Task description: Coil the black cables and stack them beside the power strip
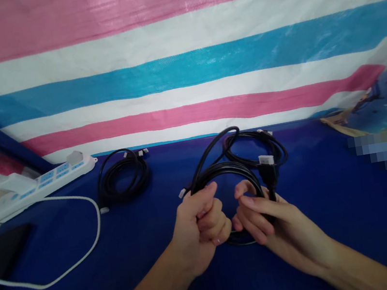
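A black cable is wound into a coil above the blue table. My left hand is closed around the coil's left side. My right hand grips its right side, fingers wrapped on the strands. The cable's plug with a silver tip sticks up just above my right hand. A second loop of black cable lies on the table behind the coil.
Another coiled black cable lies at the back left. A white power strip with blue sockets sits at the far left, its white cord curving across the table. A dark flat object rests at the left edge. A striped tarp hangs behind.
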Motion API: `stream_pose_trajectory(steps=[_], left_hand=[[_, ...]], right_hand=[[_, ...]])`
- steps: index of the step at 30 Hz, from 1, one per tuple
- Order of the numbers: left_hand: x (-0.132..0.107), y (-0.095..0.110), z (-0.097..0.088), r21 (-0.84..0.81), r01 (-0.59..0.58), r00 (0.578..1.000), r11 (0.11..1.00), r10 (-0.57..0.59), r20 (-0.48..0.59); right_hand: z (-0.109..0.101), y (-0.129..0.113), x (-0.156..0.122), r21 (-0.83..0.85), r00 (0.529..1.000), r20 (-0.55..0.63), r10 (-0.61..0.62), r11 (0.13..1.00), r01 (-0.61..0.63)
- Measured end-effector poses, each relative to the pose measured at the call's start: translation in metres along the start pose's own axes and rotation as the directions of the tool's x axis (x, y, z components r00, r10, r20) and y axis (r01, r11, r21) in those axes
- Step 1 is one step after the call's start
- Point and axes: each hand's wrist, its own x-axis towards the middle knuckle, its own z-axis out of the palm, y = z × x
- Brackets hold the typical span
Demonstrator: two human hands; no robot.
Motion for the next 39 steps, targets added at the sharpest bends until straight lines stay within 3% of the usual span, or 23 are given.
stream_pose_trajectory(steps=[4, 8, 11, 13, 16, 19, 21, 24, 26, 27, 29, 32, 34, 36, 39], left_hand=[[-0.002, 0.005, -0.002, 0.213, 0.133, 0.970, 0.968, -0.172, 0.174], [-0.003, 0.013, -0.003, 0.449, 0.234, 0.930, 0.862, -0.333, 0.156], [-0.002, 0.013, -0.004, 0.517, 0.208, 0.922, 0.830, -0.343, 0.180], [-0.001, 0.012, -0.006, 0.546, 0.177, 0.910, 0.819, -0.347, 0.226], [-0.001, 0.012, -0.008, 0.564, 0.123, 0.877, 0.817, -0.355, 0.323], [-0.003, 0.015, -0.003, 0.563, 0.034, 0.814, 0.826, -0.350, 0.465], [-0.006, 0.017, 0.006, 0.593, 0.031, 0.794, 0.804, -0.381, 0.475], [-0.010, 0.017, 0.018, 0.666, 0.043, 0.862, 0.745, -0.364, 0.352], [-0.013, 0.016, 0.020, 0.709, 0.038, 0.898, 0.704, -0.335, 0.284], [-0.014, 0.017, 0.019, 0.726, 0.032, 0.905, 0.687, -0.328, 0.270], [-0.015, 0.019, 0.013, 0.752, 0.034, 0.900, 0.658, -0.348, 0.264], [-0.016, 0.025, 0.002, 0.692, 0.016, 0.908, 0.721, -0.300, 0.292], [-0.017, 0.028, -0.001, 0.588, 0.013, 0.898, 0.809, -0.269, 0.349], [-0.019, 0.027, 0.002, 0.504, 0.061, 0.869, 0.861, -0.294, 0.398], [-0.021, 0.022, 0.010, 0.508, 0.184, 0.872, 0.841, -0.378, 0.311]], right_hand=[[-0.007, -0.008, 0.003, -0.289, 1.000, 0.012, 0.020, 0.957, -0.016], [-0.010, -0.022, 0.001, -0.581, 0.991, 0.126, 0.037, 0.813, 0.044], [-0.008, -0.029, -0.004, -0.723, 0.974, 0.229, -0.002, 0.669, 0.171], [-0.007, -0.032, -0.008, -0.762, 0.972, 0.231, -0.040, 0.613, 0.206], [-0.008, -0.033, -0.013, -0.848, 0.960, 0.237, -0.150, 0.449, 0.280], [-0.010, -0.030, -0.016, -0.890, 0.893, 0.360, -0.269, 0.190, 0.415], [-0.011, -0.025, -0.017, -0.874, 0.821, 0.471, -0.321, -0.048, 0.483], [-0.013, -0.018, -0.017, -0.771, 0.671, 0.634, -0.384, -0.381, 0.510], [-0.013, -0.016, -0.017, -0.721, 0.604, 0.690, -0.399, -0.447, 0.529], [-0.013, -0.017, -0.016, -0.720, 0.595, 0.694, -0.406, -0.419, 0.554], [-0.013, -0.020, -0.014, -0.777, 0.644, 0.620, -0.448, -0.237, 0.583], [-0.011, -0.027, -0.009, -0.820, 0.810, 0.330, -0.485, 0.278, 0.501], [-0.011, -0.029, -0.004, -0.739, 0.886, 0.191, -0.423, 0.532, 0.414], [-0.011, -0.029, -0.001, -0.695, 0.909, 0.164, -0.384, 0.609, 0.383], [-0.010, -0.025, -0.002, -0.733, 0.898, 0.190, -0.397, 0.551, 0.399]])
